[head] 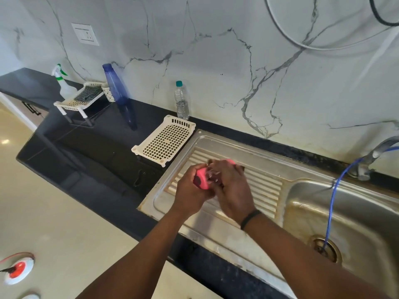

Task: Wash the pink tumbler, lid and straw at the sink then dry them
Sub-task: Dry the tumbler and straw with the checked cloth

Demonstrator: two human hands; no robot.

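The pink tumbler [203, 180] lies sideways over the sink's [237, 223] ribbed drainboard, left hand [190, 193] curled around its end, right hand [232, 190] wrapped over the rest. Beyond stand two cream racks [165, 140], three bottles.

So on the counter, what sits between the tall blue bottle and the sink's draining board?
In the head view, a cream perforated tray sits between the blue bottle and the draining board, on the dark counter.

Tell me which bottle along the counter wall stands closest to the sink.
The clear water bottle with the teal cap, behind the cream perforated tray beside the sink. The tall blue bottle and the spray bottle stand farther left.
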